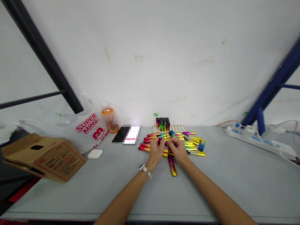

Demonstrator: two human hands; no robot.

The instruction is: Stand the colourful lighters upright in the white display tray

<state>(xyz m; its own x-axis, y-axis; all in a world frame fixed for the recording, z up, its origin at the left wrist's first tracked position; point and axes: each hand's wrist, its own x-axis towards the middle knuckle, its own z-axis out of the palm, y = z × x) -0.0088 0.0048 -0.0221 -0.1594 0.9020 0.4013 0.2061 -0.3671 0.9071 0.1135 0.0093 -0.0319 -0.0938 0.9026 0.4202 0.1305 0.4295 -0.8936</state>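
Observation:
My left hand (156,150) is closed on a small dark magenta piece (159,140) held at its fingertips. Beside it, my right hand (177,149) has its fingers curled together in a pinch; what they grip is hidden. Both hands meet over a spread of shiny slim sticks (146,149) coloured red, yellow and green. A magenta-to-gold flat stick (172,167) lies just below the hands, pointing toward me. Behind the pile, several short metallic cylinders (163,124) with dark tops stand upright on a pale perforated tray (179,128).
On the left are an open cardboard box (58,161), a white plastic bag (77,125), an orange drink bottle (110,120), a white case (95,153) and a dark flat device (120,134). A power strip (260,140) with cables lies right. The grey table (112,193) meets a white wall.

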